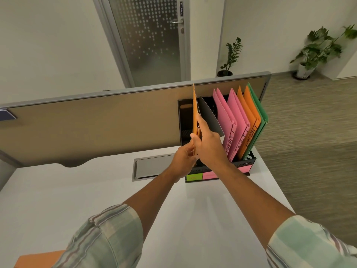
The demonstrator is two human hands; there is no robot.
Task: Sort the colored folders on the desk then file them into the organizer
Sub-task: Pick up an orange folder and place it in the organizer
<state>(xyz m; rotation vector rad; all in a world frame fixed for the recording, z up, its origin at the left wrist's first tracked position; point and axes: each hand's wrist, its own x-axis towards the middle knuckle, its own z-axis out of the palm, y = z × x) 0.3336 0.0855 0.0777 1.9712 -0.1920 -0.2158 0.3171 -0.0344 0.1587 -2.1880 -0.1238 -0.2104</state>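
Most folders already stand in the organizer; both hands pinch an orange folder at its left end, another orange piece waits nearer on the tabletop.

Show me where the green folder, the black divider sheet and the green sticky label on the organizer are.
green folder (259, 113): head view, on its outer cover.
black divider sheet (209, 117): head view, middle of its face.
green sticky label (194, 177): head view, centre of the label.

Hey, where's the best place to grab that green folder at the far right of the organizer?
Pinch the green folder at its free top edge, coming from above. It stands tilted in the organizer, pressed against an orange folder, so only its top and right side are exposed.
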